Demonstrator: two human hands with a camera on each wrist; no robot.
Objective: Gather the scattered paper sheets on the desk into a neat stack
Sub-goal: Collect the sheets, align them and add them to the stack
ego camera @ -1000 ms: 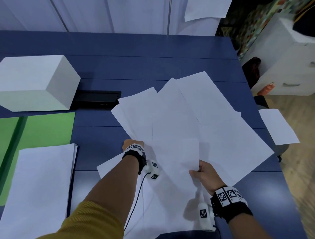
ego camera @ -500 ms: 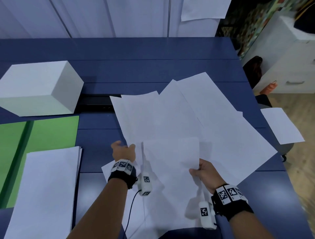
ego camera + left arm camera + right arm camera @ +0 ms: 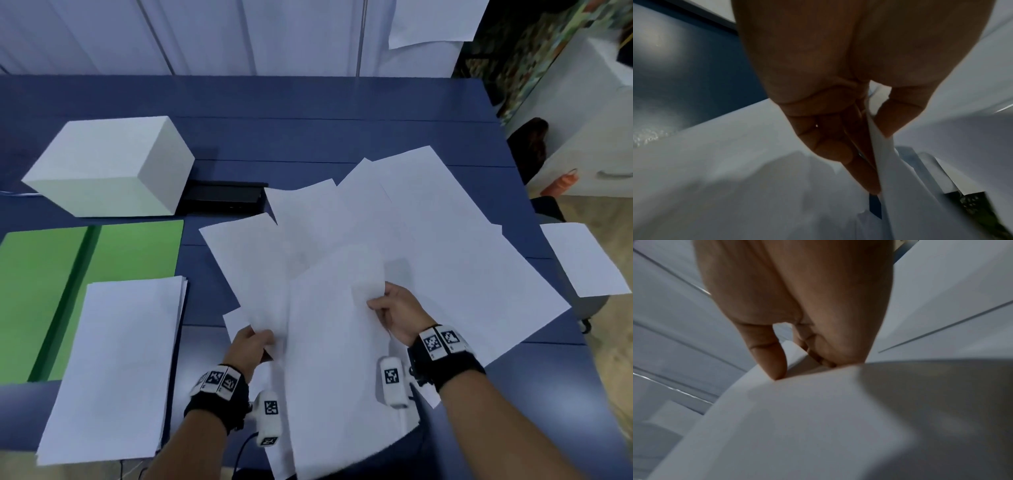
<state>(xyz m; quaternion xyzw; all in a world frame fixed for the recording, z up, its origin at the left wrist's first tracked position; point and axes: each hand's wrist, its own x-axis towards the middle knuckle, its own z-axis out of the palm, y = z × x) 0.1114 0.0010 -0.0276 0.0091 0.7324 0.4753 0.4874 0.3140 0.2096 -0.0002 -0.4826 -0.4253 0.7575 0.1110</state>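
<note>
Right hand (image 3: 400, 313) pinches the far-right edge of a white paper sheet (image 3: 335, 359), thumb (image 3: 772, 356) on top, other fingers curled under; the sheet bows up off the desk. Left hand (image 3: 251, 346) pinches the near corner of another white sheet (image 3: 250, 263), thumb one side, fingers (image 3: 838, 146) on the other, clear in the left wrist view. Both sheets sit at the near side of a loose fan of overlapping white sheets (image 3: 428, 240) spread across the middle and right of the dark blue desk (image 3: 308, 137), corners pointing every way. One more white sheet (image 3: 582, 257) hangs off the right desk edge, well apart from the fan. On the near left, a squared white paper stack (image 3: 113, 359) lies partly over a green folder (image 3: 130, 253); far left, a white box (image 3: 102, 164) with a black unit (image 3: 226, 198) just beside it. Step in hand, as I read it: still collecting, pulling loose sheets together, nothing squared up yet. Next move needs the two held sheets brought over one another, then the rest of the fan swept in, edges tapped flush. Risk: thin sheets slide or crease if dragged by one corner; the overhanging one could fall.
</note>
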